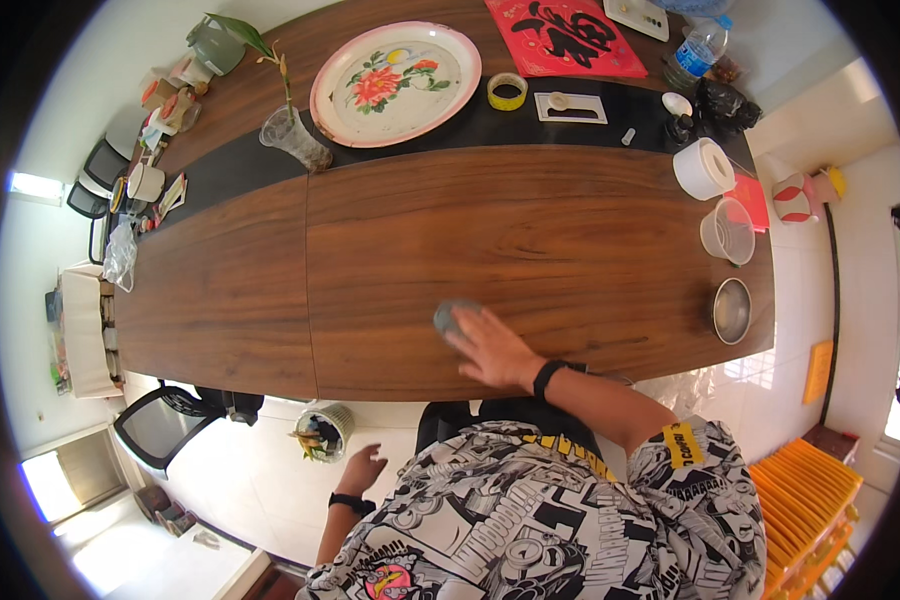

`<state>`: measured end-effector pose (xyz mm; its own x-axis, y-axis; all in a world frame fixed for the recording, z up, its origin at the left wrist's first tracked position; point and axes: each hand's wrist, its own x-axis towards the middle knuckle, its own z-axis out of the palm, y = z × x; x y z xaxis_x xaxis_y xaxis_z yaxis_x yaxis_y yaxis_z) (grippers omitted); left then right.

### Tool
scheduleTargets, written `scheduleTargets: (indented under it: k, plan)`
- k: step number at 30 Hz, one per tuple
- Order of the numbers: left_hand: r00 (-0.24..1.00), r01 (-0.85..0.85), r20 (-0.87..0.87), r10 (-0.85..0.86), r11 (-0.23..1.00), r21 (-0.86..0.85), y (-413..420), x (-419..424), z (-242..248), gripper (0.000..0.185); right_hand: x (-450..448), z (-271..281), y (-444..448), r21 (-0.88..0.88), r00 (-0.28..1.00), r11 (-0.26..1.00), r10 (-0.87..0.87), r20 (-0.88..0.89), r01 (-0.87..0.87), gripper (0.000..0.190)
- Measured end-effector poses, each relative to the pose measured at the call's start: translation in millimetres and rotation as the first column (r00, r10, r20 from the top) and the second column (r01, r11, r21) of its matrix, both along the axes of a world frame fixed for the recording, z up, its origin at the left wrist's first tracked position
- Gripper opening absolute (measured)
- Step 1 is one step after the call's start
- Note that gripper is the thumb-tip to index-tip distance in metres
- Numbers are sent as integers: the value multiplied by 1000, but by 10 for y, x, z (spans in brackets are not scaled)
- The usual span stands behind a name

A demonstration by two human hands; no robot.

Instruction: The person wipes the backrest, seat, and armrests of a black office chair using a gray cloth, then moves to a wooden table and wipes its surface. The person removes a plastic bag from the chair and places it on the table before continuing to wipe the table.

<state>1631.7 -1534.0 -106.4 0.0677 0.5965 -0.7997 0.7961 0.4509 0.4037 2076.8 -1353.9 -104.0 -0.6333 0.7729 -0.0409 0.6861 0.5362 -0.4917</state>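
Note:
My right hand (493,346) lies palm down over the wooden table (495,225), pressing a small grey cloth or scouring pad (445,319) against its near part. Most of the pad is covered by the fingers, so its exact kind cannot be told. A dark band circles the right wrist. My left hand (363,469) hangs low at my side above the pale floor, its fingers loosely bent with nothing visible in them. Nearest to it is a woven wastebasket (337,431) with waste inside.
Along the far side are an enamel floral tray (450,112), a potted plant (300,142), yellow tape (507,91) and a water bottle (696,56). A paper roll (701,169), plastic tub (726,231) and metal bowl (732,311) line the right end. A mesh chair (154,431) stands left.

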Motion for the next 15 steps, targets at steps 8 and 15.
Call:
scheduleTargets:
  k: [8,15]
  plan:
    - [994,-105,10,107,948,299,518,262,453,52,1354,100,1418,288,839,856,-496,223,429,62]
    - [985,-173,-18,174,984,30,-196,261,207,54,2155,-376,3087,143,553,576,-816,168,805,76]
